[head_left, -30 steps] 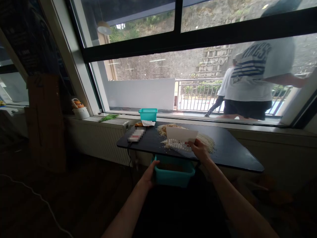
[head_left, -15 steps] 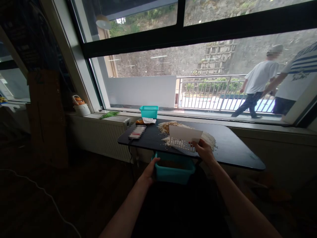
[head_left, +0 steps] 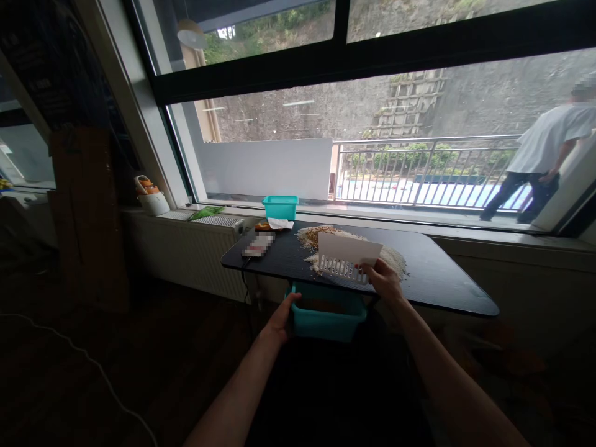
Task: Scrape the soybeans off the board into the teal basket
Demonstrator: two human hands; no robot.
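My right hand [head_left: 384,280] pinches the lower right corner of a white slotted scraper [head_left: 349,249], a flat piece with a row of slots along its lower edge. It stands tilted over the near side of a spread pile of pale and yellow-brown grains [head_left: 393,259] and hides part of it. Below the table's near edge, my left hand [head_left: 283,316] grips the left rim of a teal bin [head_left: 328,326], thumb on top. Brown loose stuff lies in the bin, too dark to make out.
The grains lie on a dark folding table [head_left: 447,279]. At its left are a phone-like blurred object [head_left: 259,244] with a cable, and a white tissue [head_left: 280,224]. A second teal bin [head_left: 280,208] stands by the window. A radiator [head_left: 200,245] is on the left; a person [head_left: 542,149] walks outside.
Both hands, the scraper and the teal bin stay almost where they were. Outside, one person has walked further right and the other has left the view.
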